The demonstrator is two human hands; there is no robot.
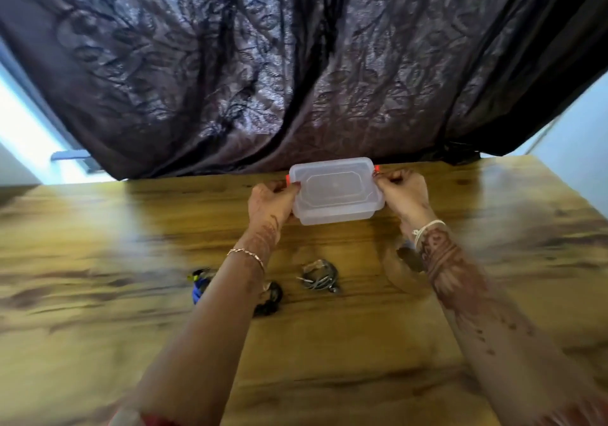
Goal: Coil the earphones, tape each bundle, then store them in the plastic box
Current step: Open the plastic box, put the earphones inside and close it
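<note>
**Q:** so where was the plastic box (335,192) at that point? lid off or on?

**A:** It was on the far side of the wooden counter (329,360), right up near the dark patterned curtain (296,63), with the clear lid on. The left hand (273,200) gripped the left end, fingers curled round it by the red latch (287,180). The right hand (403,195) gripped the right end the same way, fingers curled at the other red latch. Couldn't tell if the box was sitting on the counter or lifted a bit.

**Q:** and the earphones?

**A:** Out on the counter, nearer the person than the box. The grey bundle (318,276) lay coiled between the two forearms. The black bundle (271,297) was just left of it, partly hidden behind the left forearm. The blue bundle (200,285) poked out on the other side of that arm, with a bit of yellow at its top. The shot was pretty blurry, so I couldn't make out any tape on them. Some other dark thing (409,257) sat right by the right wrist, too smeared to tell what.

**Q:** anything on the wrists?

**A:** Thin chain bracelet (246,254) on the left, white thread (426,228) on the right.
</note>
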